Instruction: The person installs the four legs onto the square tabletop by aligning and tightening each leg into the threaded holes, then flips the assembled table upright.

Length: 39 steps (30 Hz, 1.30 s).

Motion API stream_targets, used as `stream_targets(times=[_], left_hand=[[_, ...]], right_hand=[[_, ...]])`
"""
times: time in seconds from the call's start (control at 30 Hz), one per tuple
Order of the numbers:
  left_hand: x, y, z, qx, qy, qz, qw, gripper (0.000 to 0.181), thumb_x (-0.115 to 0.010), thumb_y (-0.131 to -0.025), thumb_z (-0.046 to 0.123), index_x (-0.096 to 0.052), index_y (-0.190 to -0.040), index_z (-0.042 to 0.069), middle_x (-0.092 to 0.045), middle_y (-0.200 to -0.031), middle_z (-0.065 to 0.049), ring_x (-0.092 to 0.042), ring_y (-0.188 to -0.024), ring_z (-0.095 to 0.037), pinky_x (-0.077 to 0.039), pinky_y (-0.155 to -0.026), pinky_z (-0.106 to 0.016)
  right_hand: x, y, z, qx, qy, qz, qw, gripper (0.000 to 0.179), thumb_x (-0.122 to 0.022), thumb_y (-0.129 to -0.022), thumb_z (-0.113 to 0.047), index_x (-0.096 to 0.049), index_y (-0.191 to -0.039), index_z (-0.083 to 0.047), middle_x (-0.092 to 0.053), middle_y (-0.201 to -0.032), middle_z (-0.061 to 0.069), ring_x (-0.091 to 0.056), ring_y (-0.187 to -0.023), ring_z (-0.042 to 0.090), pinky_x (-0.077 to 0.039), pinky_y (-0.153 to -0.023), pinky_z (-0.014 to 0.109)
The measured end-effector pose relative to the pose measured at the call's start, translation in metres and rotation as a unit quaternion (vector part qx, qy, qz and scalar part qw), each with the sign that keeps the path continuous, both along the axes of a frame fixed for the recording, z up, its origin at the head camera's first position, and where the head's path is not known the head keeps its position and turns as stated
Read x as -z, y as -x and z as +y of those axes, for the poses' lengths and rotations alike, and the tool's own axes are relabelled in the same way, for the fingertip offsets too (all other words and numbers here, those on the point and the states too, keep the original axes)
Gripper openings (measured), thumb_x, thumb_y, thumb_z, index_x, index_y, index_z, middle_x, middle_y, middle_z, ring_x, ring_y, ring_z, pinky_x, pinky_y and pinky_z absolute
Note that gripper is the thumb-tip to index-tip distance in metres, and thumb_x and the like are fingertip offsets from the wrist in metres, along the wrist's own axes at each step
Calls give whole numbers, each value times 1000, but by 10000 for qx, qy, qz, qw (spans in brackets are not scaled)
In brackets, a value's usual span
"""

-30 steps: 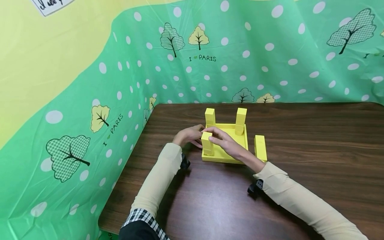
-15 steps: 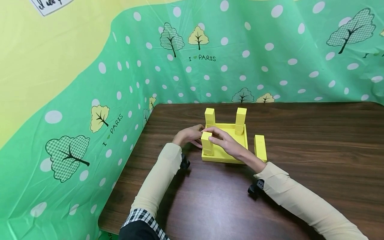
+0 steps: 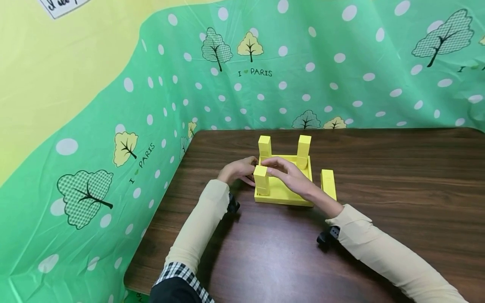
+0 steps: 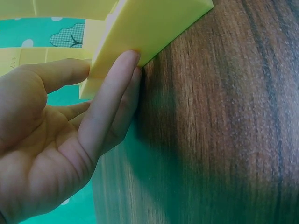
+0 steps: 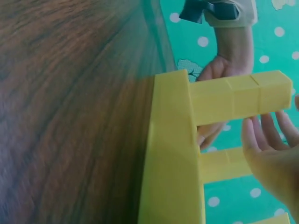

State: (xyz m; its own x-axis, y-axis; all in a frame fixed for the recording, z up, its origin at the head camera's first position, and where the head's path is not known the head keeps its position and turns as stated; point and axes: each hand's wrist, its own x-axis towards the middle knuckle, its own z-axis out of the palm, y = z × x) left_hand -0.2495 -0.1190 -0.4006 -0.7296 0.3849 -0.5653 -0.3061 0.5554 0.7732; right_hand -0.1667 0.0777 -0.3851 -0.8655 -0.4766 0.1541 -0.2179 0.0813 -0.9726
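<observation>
A square yellow tray (image 3: 284,199) with a low rim lies on the table, and yellow block posts stand upright at three of its corners. My left hand (image 3: 240,169) is at the tray's left wall; in the left wrist view its thumb lies at the rim and its long fingers rest along the outer wall (image 4: 154,28). Over the tray, my right hand (image 3: 291,176) has its fingertips loosely bent beside the top of the near-left post (image 3: 261,181). In the right wrist view that hand's fingers (image 5: 266,133) are extended close to the post's end.
A loose yellow block piece (image 3: 328,184) lies on the table just right of the tray. Two posts stand at the back, the far-left post (image 3: 265,147) and the far-right post (image 3: 303,151). Green patterned cloth (image 3: 322,75) hangs behind the dark wooden table (image 3: 398,202).
My right hand has eased off the near-left post and shifted slightly right. The left hand and the tray have stayed in place.
</observation>
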Motion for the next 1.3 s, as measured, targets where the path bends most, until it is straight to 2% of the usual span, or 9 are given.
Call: stream_targets(times=[0.17,0.27,0.7,0.97,1.1,1.3], left_hand=[[0,0,1,4,24,-7,10000,46,-46,-97,7,-30,-141,8,-56,-101,-19,-64,-78,-24,-61,-73,-36],[-1,0,1,35,54,12,10000,45,-46,-98,7,-30,-140,8,-57,-99,-18,-64,-78,-24,-61,-73,-35],[0,2,-1,101,68,0,9999,49,-49,-97,7,-29,-142,9,-57,-102,-18,-64,-80,-24,-61,-74,-35],[2,2,-1,129,23,19,9999,51,-50,-96,6,-29,-142,9,-57,-101,-19,-65,-80,-24,-61,-74,-36],[2,2,-1,122,4,7,9999,51,-50,-95,6,-29,-142,9,-56,-102,-19,-65,-80,-24,-61,-74,-36],[1,2,-2,141,-4,22,9999,50,-49,-95,4,-29,-141,9,-54,-105,-19,-63,-81,-24,-61,-75,-36]], right_hand=[[-2,5,10,128,172,-221,9995,38,-44,-103,-24,-50,-127,5,-51,-128,26,-56,-114,29,-50,-99,38],[-5,6,19,219,214,-315,9990,39,-43,-104,-24,-49,-126,7,-51,-127,28,-57,-114,32,-51,-99,38],[-12,2,54,511,145,-601,9968,41,-44,-103,-31,-50,-124,3,-52,-125,27,-61,-109,26,-53,-95,31],[-9,-1,68,596,106,-576,9965,40,-44,-103,-30,-50,-123,3,-60,-114,6,-62,-107,22,-54,-93,29],[-7,-3,76,631,52,-606,9962,41,-44,-102,-34,-50,-124,1,-59,-116,6,-62,-107,19,-53,-94,28],[-4,-7,89,674,80,-638,9957,51,-43,-102,-35,-44,-127,10,-62,-114,6,-64,-105,17,-54,-93,27]])
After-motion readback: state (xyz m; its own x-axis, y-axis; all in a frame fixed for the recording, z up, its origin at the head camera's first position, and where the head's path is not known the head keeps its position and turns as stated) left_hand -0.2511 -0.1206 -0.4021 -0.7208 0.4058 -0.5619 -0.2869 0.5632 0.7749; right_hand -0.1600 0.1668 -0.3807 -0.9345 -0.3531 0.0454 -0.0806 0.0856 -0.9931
